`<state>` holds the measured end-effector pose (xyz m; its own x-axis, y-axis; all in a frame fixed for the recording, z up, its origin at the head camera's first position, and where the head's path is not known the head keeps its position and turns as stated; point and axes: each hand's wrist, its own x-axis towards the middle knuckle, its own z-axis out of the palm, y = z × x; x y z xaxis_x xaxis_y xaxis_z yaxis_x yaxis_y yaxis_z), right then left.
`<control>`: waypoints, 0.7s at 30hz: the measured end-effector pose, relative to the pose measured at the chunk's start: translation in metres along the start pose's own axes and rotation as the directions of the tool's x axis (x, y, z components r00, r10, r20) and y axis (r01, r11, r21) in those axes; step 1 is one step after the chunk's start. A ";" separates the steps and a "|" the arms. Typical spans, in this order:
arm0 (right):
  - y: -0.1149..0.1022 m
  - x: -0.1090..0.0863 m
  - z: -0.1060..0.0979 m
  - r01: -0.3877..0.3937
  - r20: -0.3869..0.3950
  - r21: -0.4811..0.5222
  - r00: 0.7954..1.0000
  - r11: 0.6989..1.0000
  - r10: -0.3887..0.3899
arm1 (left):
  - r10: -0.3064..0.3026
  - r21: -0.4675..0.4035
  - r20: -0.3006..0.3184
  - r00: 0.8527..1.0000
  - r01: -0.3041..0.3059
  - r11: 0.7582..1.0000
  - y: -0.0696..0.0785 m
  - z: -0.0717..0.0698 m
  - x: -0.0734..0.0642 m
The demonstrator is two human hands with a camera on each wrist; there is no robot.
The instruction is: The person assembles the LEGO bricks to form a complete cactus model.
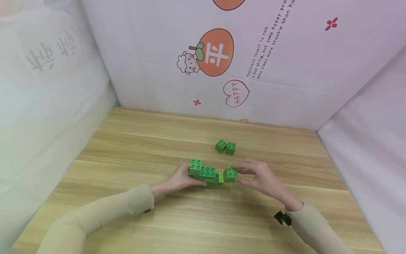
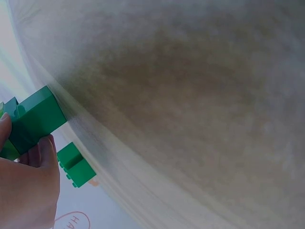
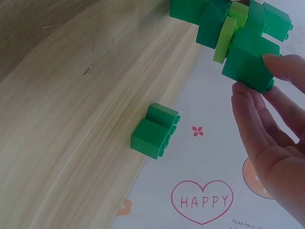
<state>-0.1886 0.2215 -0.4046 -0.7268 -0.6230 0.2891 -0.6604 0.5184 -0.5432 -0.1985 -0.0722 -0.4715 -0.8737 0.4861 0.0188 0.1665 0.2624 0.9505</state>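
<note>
The left hand (image 1: 181,179) grips a green block assembly (image 1: 207,173) at 9 o'clock; the right hand (image 1: 259,177) pinches a green block (image 1: 229,175) at its 3 o'clock end. Two loose blocks (image 1: 220,146) lie toward 1 o'clock on the wooden tabletop (image 1: 190,222).

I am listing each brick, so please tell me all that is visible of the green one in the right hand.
The green 2x2 building brick looks like smooth plastic, box-shaped, with four round studs on top. It is held studs up at the right end of the brick assembly, close beside a lime-green brick. The right grip pinches it; whether it is attached, I cannot tell.
</note>
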 end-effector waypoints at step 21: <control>0.000 0.003 -0.004 -0.043 0.045 -0.002 0.998 0.999 0.043 | 0.016 -0.013 -0.001 1.000 -0.016 1.000 -0.002 0.001 0.001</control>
<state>-0.1913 0.2215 -0.4005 -0.7452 -0.6260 0.2297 -0.6290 0.5455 -0.5539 -0.1990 -0.0716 -0.4734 -0.8712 0.4897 0.0342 0.1745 0.2439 0.9540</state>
